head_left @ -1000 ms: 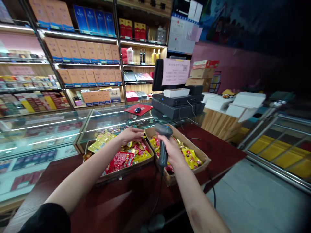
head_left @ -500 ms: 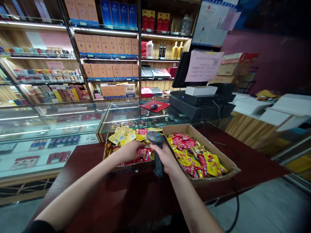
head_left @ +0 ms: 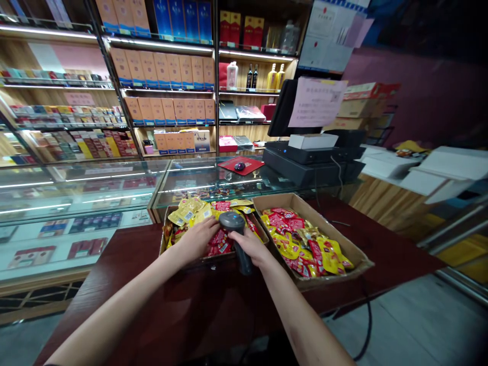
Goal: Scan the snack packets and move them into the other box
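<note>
My left hand (head_left: 197, 240) rests palm down on the packets in the left cardboard box (head_left: 213, 259), and I cannot tell whether it grips one. That box holds yellow and red foil snack packets (head_left: 198, 216). My right hand (head_left: 252, 246) is closed around the grip of a black handheld barcode scanner (head_left: 240, 254). The scanner's head (head_left: 232, 220) hangs over the left box, close to a red packet. To the right, a second cardboard box (head_left: 335, 244) holds more yellow and red packets (head_left: 301, 244). Neither hand touches it.
Both boxes sit on a dark red counter (head_left: 114, 269) against a glass display case (head_left: 213, 183). Behind stand a till with monitor (head_left: 293, 117) and a mouse on a red mat (head_left: 240, 165). A black cable (head_left: 366, 330) hangs off the counter's edge.
The view has swung left and the boxes now sit more centrally. The scanner has moved left from over the right box to above the left one, and my left hand has moved further onto the packets.
</note>
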`<state>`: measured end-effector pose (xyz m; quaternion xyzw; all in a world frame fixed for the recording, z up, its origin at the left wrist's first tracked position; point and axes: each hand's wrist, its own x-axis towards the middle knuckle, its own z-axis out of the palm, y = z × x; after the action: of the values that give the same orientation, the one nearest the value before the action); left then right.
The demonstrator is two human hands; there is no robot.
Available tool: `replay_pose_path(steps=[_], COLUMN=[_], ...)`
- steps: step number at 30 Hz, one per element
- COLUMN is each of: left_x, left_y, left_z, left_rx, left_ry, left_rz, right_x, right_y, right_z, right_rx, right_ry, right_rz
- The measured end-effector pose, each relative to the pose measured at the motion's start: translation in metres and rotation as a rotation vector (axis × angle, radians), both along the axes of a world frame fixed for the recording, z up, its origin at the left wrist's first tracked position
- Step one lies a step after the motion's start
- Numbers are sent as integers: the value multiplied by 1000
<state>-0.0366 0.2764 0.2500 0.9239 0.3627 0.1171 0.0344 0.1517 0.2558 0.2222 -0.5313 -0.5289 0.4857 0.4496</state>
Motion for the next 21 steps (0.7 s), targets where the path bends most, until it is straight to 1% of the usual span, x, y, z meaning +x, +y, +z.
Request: replay_pose_path(steps=[4,7,9,10,12,13,14,15,17,19,20,21], left_x=[-8,-8,-6,-4,2,4,7,9,13,16,18,19], left_y=[6,10,13,14,18,21,23,25,28,29,30,31], left_z=[5,9,10,9,5,3,1,-1,-1,1,2,3], left_rx=[-29,-9,10,13,-14,-62,-150,-281,-662,-1040,-1161,-1229], left_ry=[-139,-223,-322,-399,-600,-710,-817,-920,-1080,-1163,-1178,-1181], left_rz=[-124,-168,-132,-88,39,114,187,253,349,394,401,405], right_x=[7,11,12,12,12,12,13,13,13,13,12,10], right_y=[3,5,5,6,6,6,6,5,3,-1,-4,-7], right_z=[4,12,18,21,24,25,25,25,25,25,26,28], right_rx=[-11,-21,-38,-43,-43,-45,-46,-42,-9,27,34,32], right_ry=[102,167,209,232,281,303,322,340,374,387,384,375], right_rz=[-3,17,11,-9,-64,-91,-110,-115,-107,-99,-99,-103])
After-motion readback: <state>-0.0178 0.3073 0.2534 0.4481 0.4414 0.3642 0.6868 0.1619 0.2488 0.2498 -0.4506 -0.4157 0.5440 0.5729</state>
